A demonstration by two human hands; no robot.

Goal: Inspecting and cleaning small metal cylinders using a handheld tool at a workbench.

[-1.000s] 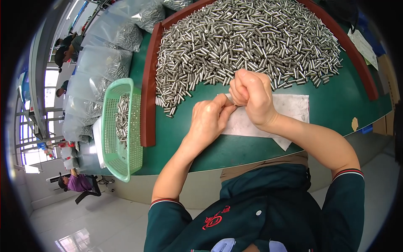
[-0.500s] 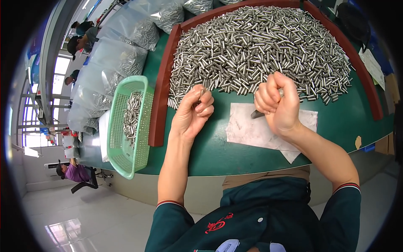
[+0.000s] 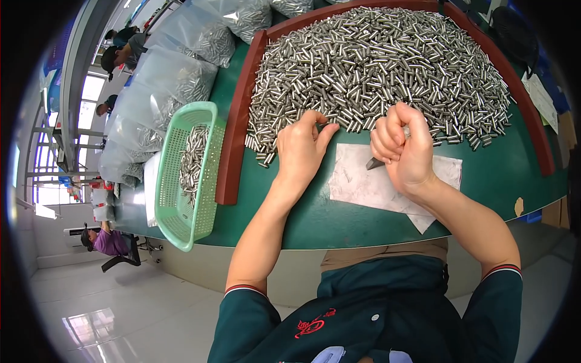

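A wide heap of short metal pins lies on the green table. My left hand, back upward, is at the heap's near edge. Its thumb stands apart from the index finger, and I see no pin between them; the other fingertips are hidden. To the right, my right hand is closed in a fist above a white, smudged cloth or paper sheet. A dark grey, blunt-ended tool pokes out below that fist; the rest of it is covered by the fingers.
A red-brown frame borders the heap. Left of it stands a green perforated basket with some pins inside. Clear plastic bags of pins line the far left. A dark round object and papers are at the right. Other people sit farther off.
My left hand has turned from palm-up to back-up and moved right toward the heap's edge; the pin pinched in it earlier is no longer visible. My right fist has barely moved.
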